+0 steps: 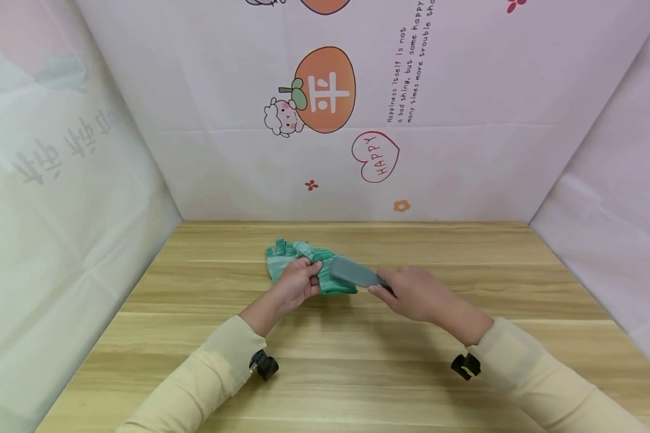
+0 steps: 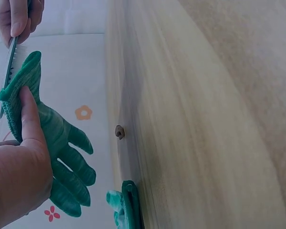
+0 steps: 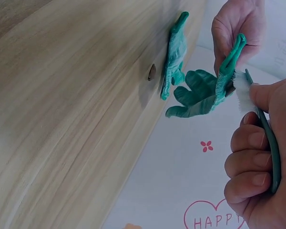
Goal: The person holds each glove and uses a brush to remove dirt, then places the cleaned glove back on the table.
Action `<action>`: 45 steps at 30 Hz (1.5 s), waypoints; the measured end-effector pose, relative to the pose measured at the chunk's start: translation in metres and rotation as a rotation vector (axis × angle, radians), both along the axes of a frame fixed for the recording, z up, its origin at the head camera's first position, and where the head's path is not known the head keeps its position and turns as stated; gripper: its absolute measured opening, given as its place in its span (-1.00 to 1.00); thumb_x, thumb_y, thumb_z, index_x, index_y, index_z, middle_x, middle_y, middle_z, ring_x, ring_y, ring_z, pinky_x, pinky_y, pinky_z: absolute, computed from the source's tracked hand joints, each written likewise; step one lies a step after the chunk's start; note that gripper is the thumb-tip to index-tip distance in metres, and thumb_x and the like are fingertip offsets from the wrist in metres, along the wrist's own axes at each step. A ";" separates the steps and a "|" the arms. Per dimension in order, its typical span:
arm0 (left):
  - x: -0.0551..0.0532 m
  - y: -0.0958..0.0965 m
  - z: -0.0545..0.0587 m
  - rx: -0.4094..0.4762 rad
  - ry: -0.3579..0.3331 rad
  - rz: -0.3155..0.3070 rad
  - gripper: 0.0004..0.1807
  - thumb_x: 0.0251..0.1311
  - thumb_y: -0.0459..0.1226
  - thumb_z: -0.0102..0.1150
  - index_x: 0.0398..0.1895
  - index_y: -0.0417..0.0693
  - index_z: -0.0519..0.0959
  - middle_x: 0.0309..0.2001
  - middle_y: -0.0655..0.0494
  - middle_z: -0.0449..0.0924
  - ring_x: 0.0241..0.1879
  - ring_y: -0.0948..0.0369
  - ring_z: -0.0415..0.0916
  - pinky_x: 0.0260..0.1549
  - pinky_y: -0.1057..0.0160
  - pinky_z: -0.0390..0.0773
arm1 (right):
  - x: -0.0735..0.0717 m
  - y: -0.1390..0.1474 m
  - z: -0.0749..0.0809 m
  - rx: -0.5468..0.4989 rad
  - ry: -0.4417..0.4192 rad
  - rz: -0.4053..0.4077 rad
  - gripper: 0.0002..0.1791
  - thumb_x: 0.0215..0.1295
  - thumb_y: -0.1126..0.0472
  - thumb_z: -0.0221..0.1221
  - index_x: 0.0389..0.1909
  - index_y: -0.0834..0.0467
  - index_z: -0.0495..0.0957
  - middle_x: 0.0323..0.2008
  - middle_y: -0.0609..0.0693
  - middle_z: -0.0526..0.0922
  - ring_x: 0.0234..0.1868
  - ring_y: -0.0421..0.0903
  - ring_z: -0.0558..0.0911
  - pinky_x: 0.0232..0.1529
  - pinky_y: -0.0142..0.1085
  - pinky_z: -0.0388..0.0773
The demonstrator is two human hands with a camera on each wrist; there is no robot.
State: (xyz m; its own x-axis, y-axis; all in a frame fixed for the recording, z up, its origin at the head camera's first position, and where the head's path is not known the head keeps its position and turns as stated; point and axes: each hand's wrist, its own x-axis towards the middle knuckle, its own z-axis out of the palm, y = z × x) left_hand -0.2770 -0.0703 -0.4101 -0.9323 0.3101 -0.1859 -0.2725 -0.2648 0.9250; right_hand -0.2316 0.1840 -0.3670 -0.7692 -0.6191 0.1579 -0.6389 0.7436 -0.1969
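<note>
My left hand (image 1: 299, 282) holds a green knitted work glove (image 2: 62, 138) by its cuff, raised above the table with its fingers spread. In the right wrist view that glove (image 3: 200, 93) has its cuff facing the brush. My right hand (image 1: 414, 293) grips the handle of a grey-green scrub brush (image 1: 354, 272), fingers curled round it and thumb along its back. The brush's white bristles (image 3: 243, 90) are right at the cuff. A second green glove (image 3: 176, 52) lies on the table beyond, partly hidden by the held one in the head view.
A small brown lump (image 3: 152, 72) sits on the wood-grain table (image 1: 325, 373) near the second glove. White printed cloth (image 1: 222, 120) stands behind the table, with more cloth along both sides. Dark wrist cameras (image 1: 265, 365) are strapped below both sleeves.
</note>
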 end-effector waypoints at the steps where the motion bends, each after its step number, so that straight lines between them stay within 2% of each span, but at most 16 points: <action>1: 0.000 0.000 0.000 -0.003 0.001 0.000 -0.69 0.52 -0.38 -0.22 -0.47 -0.09 0.08 -0.52 0.08 0.18 -0.57 0.25 0.14 -0.53 0.32 0.32 | 0.000 0.001 0.000 0.001 0.000 -0.005 -0.69 0.47 -0.05 0.05 -0.44 0.01 0.33 -0.70 -0.21 0.25 -0.70 -0.30 0.21 -0.61 -0.39 0.19; 9: 0.000 0.000 0.000 -0.030 -0.003 -0.008 -0.74 0.53 -0.38 -0.25 -0.42 -0.10 0.11 -0.49 0.06 0.25 -0.53 0.25 0.25 -0.46 0.28 0.46 | 0.001 0.006 -0.001 0.008 0.018 -0.032 -0.69 0.46 -0.04 0.07 -0.46 0.01 0.33 -0.70 -0.20 0.26 -0.70 -0.29 0.22 -0.61 -0.38 0.18; 18: 0.000 0.001 0.003 -0.013 -0.012 0.000 -0.75 0.53 -0.37 -0.25 -0.41 -0.11 0.16 -0.46 0.05 0.35 -0.50 0.27 0.38 -0.44 0.30 0.50 | 0.001 0.009 0.000 -0.024 -0.008 -0.035 -0.66 0.48 -0.09 0.01 -0.45 0.01 0.32 -0.68 -0.19 0.26 -0.69 -0.28 0.22 -0.60 -0.37 0.18; 25: 0.000 -0.003 0.006 0.010 -0.019 0.022 -0.71 0.53 -0.37 -0.23 -0.46 -0.10 0.13 -0.49 0.08 0.26 -0.53 0.27 0.23 -0.50 0.34 0.37 | 0.002 0.016 0.001 -0.054 -0.013 -0.047 -0.68 0.48 -0.07 0.02 -0.44 0.01 0.34 -0.66 -0.18 0.28 -0.66 -0.27 0.24 -0.57 -0.37 0.21; 29: -0.001 -0.005 0.006 0.017 -0.021 0.010 -0.69 0.53 -0.37 -0.23 -0.48 -0.09 0.11 -0.50 0.09 0.24 -0.54 0.27 0.19 -0.52 0.33 0.31 | 0.001 0.018 0.000 -0.045 -0.021 -0.052 -0.67 0.48 -0.09 0.01 -0.42 0.01 0.34 -0.66 -0.18 0.28 -0.66 -0.27 0.25 -0.57 -0.37 0.22; 33: 0.000 -0.003 0.005 0.013 -0.011 -0.011 -0.69 0.53 -0.37 -0.23 -0.48 -0.08 0.11 -0.50 0.09 0.26 -0.54 0.27 0.23 -0.50 0.33 0.36 | 0.000 0.016 -0.002 -0.037 -0.018 -0.048 -0.68 0.48 -0.11 0.02 -0.42 0.00 0.35 -0.67 -0.19 0.28 -0.67 -0.28 0.24 -0.58 -0.37 0.22; 39: 0.000 0.000 0.003 0.003 -0.012 0.003 -0.64 0.52 -0.37 -0.21 -0.52 -0.07 0.07 -0.53 0.10 0.15 -0.57 0.26 0.10 -0.52 0.31 0.21 | 0.000 0.010 -0.002 -0.044 -0.017 -0.027 -0.65 0.48 -0.15 -0.02 -0.42 -0.02 0.35 -0.67 -0.20 0.27 -0.68 -0.29 0.22 -0.58 -0.37 0.21; 45: -0.001 0.001 0.002 0.005 -0.004 -0.006 -0.66 0.52 -0.38 -0.21 -0.51 -0.08 0.09 -0.52 0.10 0.20 -0.56 0.27 0.14 -0.49 0.30 0.24 | -0.001 0.006 -0.001 -0.051 -0.022 -0.012 -0.64 0.48 -0.18 -0.05 -0.41 -0.03 0.35 -0.68 -0.22 0.27 -0.68 -0.30 0.22 -0.59 -0.38 0.21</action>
State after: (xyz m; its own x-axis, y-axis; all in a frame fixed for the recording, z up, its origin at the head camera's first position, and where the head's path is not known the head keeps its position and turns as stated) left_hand -0.2776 -0.0691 -0.4080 -0.9296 0.3171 -0.1878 -0.2775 -0.2674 0.9228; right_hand -0.2322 0.1899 -0.3682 -0.7804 -0.6012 0.1717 -0.6249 0.7401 -0.2487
